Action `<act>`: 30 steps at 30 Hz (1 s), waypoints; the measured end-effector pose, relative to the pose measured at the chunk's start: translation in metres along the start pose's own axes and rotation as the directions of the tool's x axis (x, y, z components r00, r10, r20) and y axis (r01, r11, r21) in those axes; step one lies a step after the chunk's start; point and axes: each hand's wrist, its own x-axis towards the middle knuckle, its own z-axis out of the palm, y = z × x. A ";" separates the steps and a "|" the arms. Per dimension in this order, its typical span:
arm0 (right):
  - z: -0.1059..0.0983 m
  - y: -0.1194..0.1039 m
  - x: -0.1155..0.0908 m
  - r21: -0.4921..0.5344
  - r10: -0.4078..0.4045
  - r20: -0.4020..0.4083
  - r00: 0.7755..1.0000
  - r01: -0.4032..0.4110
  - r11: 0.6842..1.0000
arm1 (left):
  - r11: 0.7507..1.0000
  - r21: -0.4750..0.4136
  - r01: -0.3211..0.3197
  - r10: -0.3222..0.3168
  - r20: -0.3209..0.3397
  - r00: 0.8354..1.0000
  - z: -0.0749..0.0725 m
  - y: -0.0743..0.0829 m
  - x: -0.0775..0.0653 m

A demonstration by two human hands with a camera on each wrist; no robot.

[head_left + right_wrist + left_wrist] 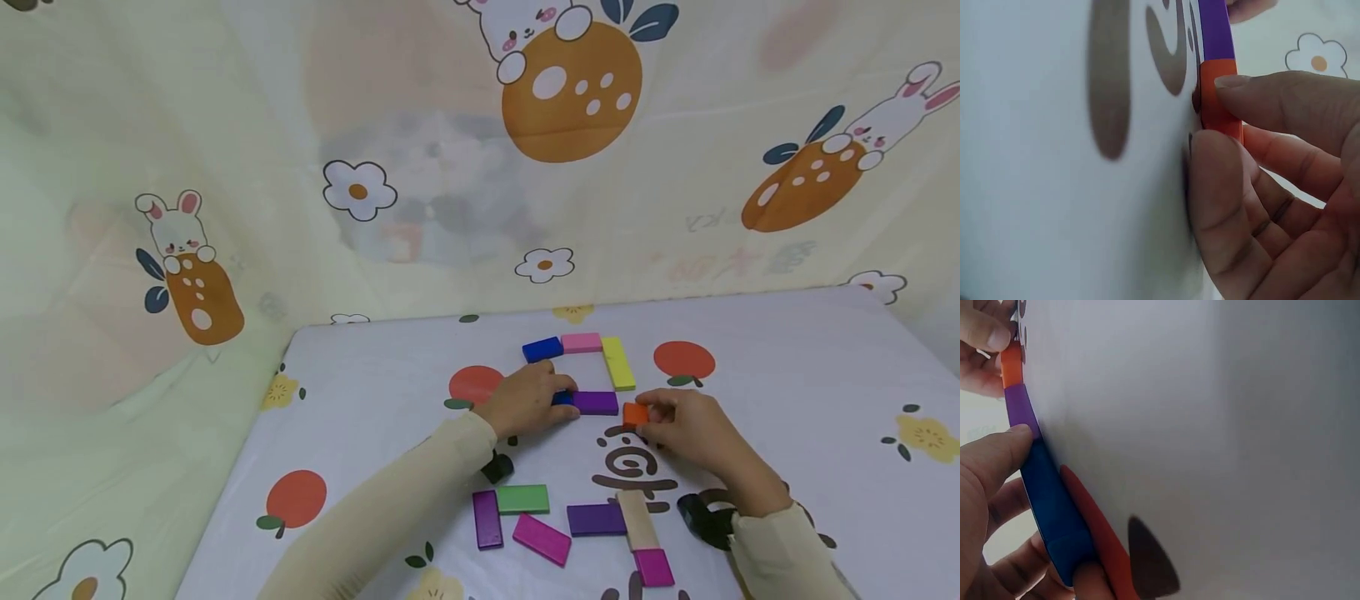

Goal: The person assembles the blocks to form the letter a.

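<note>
My left hand (527, 400) grips a blue block (1054, 506), thumb on one side and fingers curled round the other. Much of that block is hidden by the hand in the head view. End to end with it lies a purple block (597, 403), the left thumb tip at their joint. On the right, my right hand (693, 429) pinches an orange block (1219, 94) between thumb and fingers, close to the purple block's right end. Behind these, a second blue block (542, 350), a pink block (581, 342) and a yellow block (618, 364) form a corner.
Nearer the front lie a violet block (487, 519), a green block (523, 499), a tilted magenta block (542, 540), a dark purple block (597, 520), a beige block (637, 521) and a short magenta block (653, 567). A printed cloth (375, 442) covers the table; a patterned curtain (435, 283) hangs behind.
</note>
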 end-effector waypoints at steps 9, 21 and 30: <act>-0.003 0.006 0.011 0.081 0.044 0.003 0.999 -0.044 0.996 | 1.000 0.012 0.001 -0.001 -0.014 1.000 0.003 -0.001 0.000; -0.005 0.012 0.017 0.212 0.108 0.051 0.993 -0.117 0.970 | 0.999 -0.041 0.015 -0.015 -0.015 1.000 0.002 -0.001 -0.001; -0.006 0.015 0.021 0.264 0.118 0.076 0.990 -0.134 0.955 | 0.995 -0.066 0.075 -0.075 0.004 0.997 0.003 -0.002 0.001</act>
